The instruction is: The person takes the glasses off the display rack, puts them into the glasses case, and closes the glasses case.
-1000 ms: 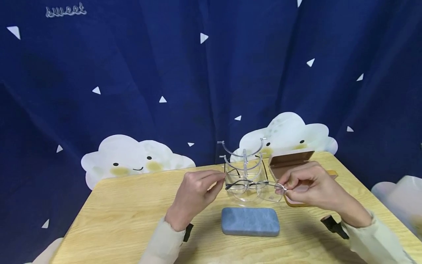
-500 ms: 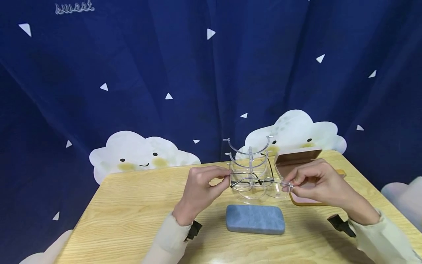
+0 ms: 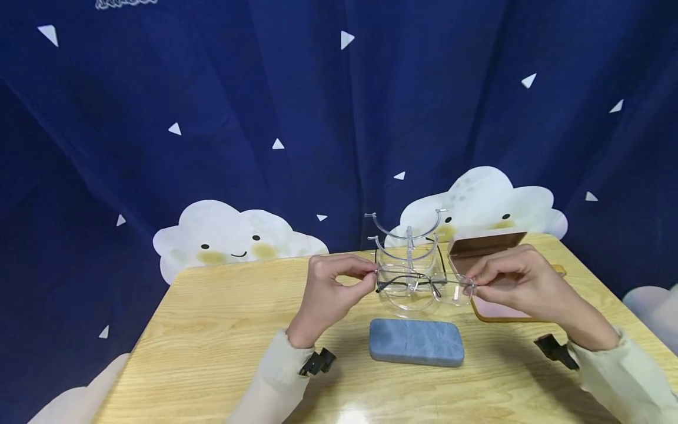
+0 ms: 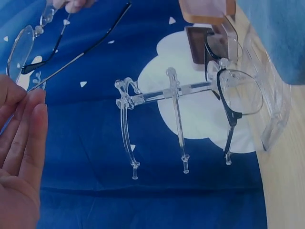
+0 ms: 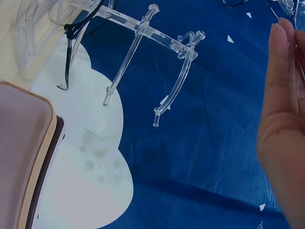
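Thin metal-framed eyeglasses [image 3: 457, 292] with clear lenses and dark temple tips are held between both hands in the head view. My left hand [image 3: 333, 294] pinches one side near the hinge, and my right hand [image 3: 529, 288] pinches the other. In the left wrist view, the left fingertips [image 4: 34, 98] grip a slim temple [image 4: 71, 61] whose dark end points up and right. Behind the glasses stands a clear tiered eyeglasses stand [image 3: 409, 240]. Dark-rimmed glasses [image 4: 222, 95] rest on its lower tier. The right wrist view shows my right hand [image 5: 283, 109] mostly cut off at the edge.
A closed blue glasses case [image 3: 415, 343] lies in front of the stand on the wooden table [image 3: 222, 330]. An open glasses case [image 3: 487, 242] with a pinkish inside sits behind my right hand. A dark blue curtain [image 3: 296, 76] hangs behind the table.
The whole head view has shifted slightly, so everything appears a bit higher and farther right. The held glasses have turned, their temples now lying differently; both hands keep their pinch.
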`<state>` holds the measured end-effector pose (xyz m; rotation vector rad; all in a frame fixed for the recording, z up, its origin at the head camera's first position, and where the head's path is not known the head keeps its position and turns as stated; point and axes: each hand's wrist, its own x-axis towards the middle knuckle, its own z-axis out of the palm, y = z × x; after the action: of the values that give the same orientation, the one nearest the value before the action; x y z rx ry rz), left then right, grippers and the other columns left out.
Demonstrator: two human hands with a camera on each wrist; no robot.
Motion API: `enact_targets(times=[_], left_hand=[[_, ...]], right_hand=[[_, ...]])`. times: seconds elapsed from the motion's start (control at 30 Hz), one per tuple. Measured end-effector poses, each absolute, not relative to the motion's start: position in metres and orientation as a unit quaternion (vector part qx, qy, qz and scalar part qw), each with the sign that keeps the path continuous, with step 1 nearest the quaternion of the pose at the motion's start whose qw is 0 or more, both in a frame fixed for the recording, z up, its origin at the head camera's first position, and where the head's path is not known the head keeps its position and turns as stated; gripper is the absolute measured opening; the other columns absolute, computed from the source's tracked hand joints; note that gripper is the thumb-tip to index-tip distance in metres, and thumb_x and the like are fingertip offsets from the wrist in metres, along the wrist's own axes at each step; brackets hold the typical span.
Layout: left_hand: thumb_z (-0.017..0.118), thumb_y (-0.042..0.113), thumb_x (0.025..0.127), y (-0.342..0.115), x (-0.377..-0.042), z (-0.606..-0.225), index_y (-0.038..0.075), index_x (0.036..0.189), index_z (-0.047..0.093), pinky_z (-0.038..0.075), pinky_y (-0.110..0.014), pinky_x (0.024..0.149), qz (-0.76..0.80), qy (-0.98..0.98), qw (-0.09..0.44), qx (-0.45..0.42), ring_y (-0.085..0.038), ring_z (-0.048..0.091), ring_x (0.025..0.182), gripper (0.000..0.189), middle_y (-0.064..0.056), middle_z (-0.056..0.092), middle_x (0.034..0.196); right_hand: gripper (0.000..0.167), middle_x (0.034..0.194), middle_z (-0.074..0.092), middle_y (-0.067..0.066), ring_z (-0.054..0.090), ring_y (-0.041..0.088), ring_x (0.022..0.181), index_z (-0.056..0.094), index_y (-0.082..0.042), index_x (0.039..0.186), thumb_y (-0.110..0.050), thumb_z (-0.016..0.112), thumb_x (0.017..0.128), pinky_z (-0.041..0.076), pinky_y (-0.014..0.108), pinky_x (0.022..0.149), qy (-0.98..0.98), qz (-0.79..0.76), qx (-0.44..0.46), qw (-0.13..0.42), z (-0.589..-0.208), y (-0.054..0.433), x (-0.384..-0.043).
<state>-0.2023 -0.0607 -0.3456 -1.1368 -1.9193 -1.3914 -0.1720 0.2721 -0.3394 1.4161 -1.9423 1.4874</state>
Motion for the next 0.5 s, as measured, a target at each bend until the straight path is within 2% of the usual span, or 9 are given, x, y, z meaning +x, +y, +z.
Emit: enact_targets(times=[0.2, 0.3, 0.4, 0.5], left_hand=[[0.073, -0.008, 0.083, -0.0604, -0.2038, -0.3425, 0.002, 0.085, 0.082, 0.065, -0.023, 0.07, -0.535, -0.7, 0.243, -0.405, -0.013, 0.079, 0.074, 0.014, -0.01, 0.082, 0.086], [0.073, -0.009, 0.083, -0.0609, -0.2027, -0.3426, 0.002, 0.085, 0.083, 0.065, -0.026, 0.069, -0.554, -0.697, 0.229, -0.395, -0.013, 0.078, 0.075, 0.015, -0.011, 0.081, 0.086], [0.073, -0.01, 0.082, -0.0618, -0.2007, -0.345, 0.002, 0.085, 0.083, 0.066, -0.029, 0.068, -0.571, -0.691, 0.206, -0.392, -0.011, 0.078, 0.075, 0.016, -0.012, 0.081, 0.086], [0.073, -0.011, 0.083, -0.0628, -0.1991, -0.3466, 0.001, 0.085, 0.082, 0.066, -0.031, 0.067, -0.586, -0.684, 0.187, -0.393, -0.01, 0.077, 0.075, 0.015, -0.014, 0.081, 0.086]], right_hand=[[0.048, 0.097, 0.081, 0.003, 0.076, 0.007, 0.09, 0.079, -0.005, 0.089, 0.037, 0.069, 0.066, 0.061, 0.014, 0.077, -0.683, 0.513, 0.497, 0.155, -0.3335, 0.2727, -0.178], [0.039, 0.095, 0.08, 0.001, 0.076, 0.006, 0.09, 0.079, -0.007, 0.088, 0.028, 0.075, 0.072, 0.06, 0.013, 0.078, -0.703, 0.493, 0.483, 0.169, -0.3337, 0.2724, -0.178], [0.036, 0.091, 0.079, 0.003, 0.074, 0.006, 0.086, 0.079, -0.009, 0.088, 0.024, 0.078, 0.073, 0.058, 0.015, 0.07, -0.711, 0.478, 0.485, 0.174, -0.3365, 0.272, -0.1758], [0.045, 0.087, 0.077, 0.005, 0.072, 0.007, 0.081, 0.079, -0.008, 0.09, 0.031, 0.075, 0.067, 0.054, 0.02, 0.06, -0.7, 0.479, 0.502, 0.171, -0.3375, 0.2713, -0.176]])
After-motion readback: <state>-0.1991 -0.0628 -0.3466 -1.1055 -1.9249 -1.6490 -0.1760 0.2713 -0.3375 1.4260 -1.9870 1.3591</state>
